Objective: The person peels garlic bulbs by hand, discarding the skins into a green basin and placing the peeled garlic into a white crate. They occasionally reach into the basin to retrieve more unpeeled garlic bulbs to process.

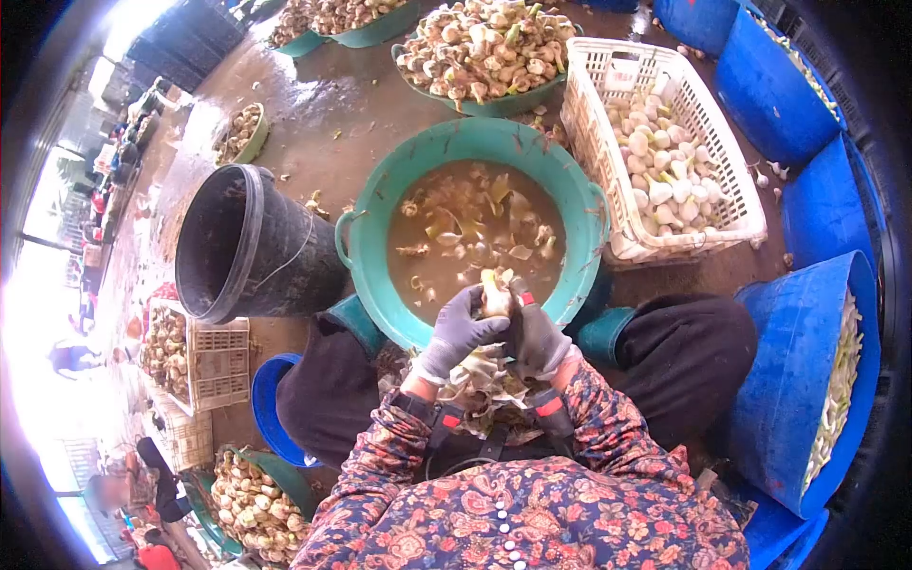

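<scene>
Over the green tub [373,233], a bulb [496,296] is gripped by left fingers [464,306] and right fingers [520,288]. Light, steady pressure is advised.

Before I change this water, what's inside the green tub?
The green tub holds murky brown water, with pale peels and garlic pieces at the surface. Cloudiness hides the bottom; the left hand and right hand cover some near-side water.

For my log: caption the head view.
Gloved left hand and right hand hold a bulb over a green tub of murky water.
</scene>
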`<state>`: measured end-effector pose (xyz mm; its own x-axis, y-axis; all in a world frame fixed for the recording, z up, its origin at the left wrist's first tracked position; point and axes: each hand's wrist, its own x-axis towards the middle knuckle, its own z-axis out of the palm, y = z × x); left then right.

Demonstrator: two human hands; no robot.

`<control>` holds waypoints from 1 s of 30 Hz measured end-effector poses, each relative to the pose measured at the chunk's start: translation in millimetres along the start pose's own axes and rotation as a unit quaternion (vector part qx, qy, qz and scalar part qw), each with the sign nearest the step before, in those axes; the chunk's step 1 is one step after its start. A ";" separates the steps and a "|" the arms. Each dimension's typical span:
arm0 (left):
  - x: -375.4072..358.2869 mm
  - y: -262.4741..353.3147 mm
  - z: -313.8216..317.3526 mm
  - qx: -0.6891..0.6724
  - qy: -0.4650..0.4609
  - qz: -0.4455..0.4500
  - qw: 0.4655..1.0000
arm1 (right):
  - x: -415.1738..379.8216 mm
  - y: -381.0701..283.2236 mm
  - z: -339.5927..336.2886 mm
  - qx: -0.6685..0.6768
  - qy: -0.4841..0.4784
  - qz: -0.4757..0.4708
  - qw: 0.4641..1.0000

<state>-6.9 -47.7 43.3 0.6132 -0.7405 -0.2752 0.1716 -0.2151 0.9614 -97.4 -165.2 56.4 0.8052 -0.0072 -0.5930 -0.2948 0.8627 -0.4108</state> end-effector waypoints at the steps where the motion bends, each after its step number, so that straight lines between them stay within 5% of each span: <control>1: -2.6 10.9 0.6 0.105 0.013 0.018 0.994 | 3.1 3.0 13.4 0.078 0.037 -0.017 0.996; 6: -1.4 -1.6 -13.7 0.285 0.063 0.176 0.940 | 26.8 7.7 -26.8 -0.153 0.071 0.017 0.986; 8: 4.3 10.8 -20.1 0.334 -0.020 0.003 0.942 | 35.4 3.3 -29.3 -0.233 0.066 0.036 0.970; 10: 2.5 9.1 -17.0 0.286 0.022 0.035 0.957 | 28.7 -3.2 -21.0 -0.242 0.101 0.056 0.964; 13: 1.8 6.9 -18.1 0.344 0.021 -0.067 0.936 | 30.2 -1.7 -22.3 -0.347 0.142 -0.037 0.926; 16: 4.4 -9.3 -25.9 0.188 0.033 -0.166 0.968 | 27.0 -6.1 -24.1 -0.367 0.097 -0.052 0.924; 17: 2.0 -13.5 -28.4 -0.023 0.041 -0.185 0.982 | 26.1 -5.4 -26.0 -0.288 0.000 -0.108 0.952; 18: -0.7 -18.7 -31.2 -0.232 0.047 -0.195 0.952 | 25.5 -5.1 -26.8 -0.203 -0.096 -0.162 0.961; 20: -1.1 -43.3 -36.7 -0.307 0.011 -0.144 0.941 | 28.0 -2.0 -24.1 -0.135 -0.140 -0.139 0.971; 22: -1.9 -31.1 -27.1 -0.535 0.070 -0.164 0.826 | 30.4 3.5 -15.7 -0.135 -0.192 -0.210 0.949; 23: -3.1 -40.1 -28.1 -0.444 0.063 -0.123 0.885 | 25.2 4.2 -15.4 -0.163 -0.145 -0.184 0.958; 24: -3.6 -50.0 -35.0 -0.445 0.064 -0.121 0.885 | 18.8 3.2 -7.1 -0.164 -0.147 -0.184 0.958; 25: -4.0 -56.4 -45.0 -0.512 -0.021 -0.105 0.852 | 14.1 2.5 1.0 -0.391 -0.063 -0.311 0.864; 26: -4.0 -63.9 -51.1 -0.573 -0.106 -0.089 0.808 | 11.7 2.6 4.5 -0.584 0.028 -0.412 0.699; 27: -4.7 -60.7 -47.0 -0.573 -0.106 -0.090 0.808 | 15.5 5.6 0.6 -0.613 0.035 -0.449 0.649; 29: -5.3 -42.5 -33.3 -0.432 0.054 -0.113 0.893 | 18.9 10.3 -1.6 -0.595 0.077 -0.404 0.690; 30: -7.6 -33.5 -29.6 -0.432 0.053 -0.113 0.893 | 21.8 13.5 -2.0 -0.573 0.116 -0.358 0.728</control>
<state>5.4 -16.0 13.4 0.5503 -0.6656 -0.5041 0.8024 0.2546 0.5397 -84.8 -154.7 36.6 0.8941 -0.4477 0.0101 -0.1858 -0.3914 -0.9013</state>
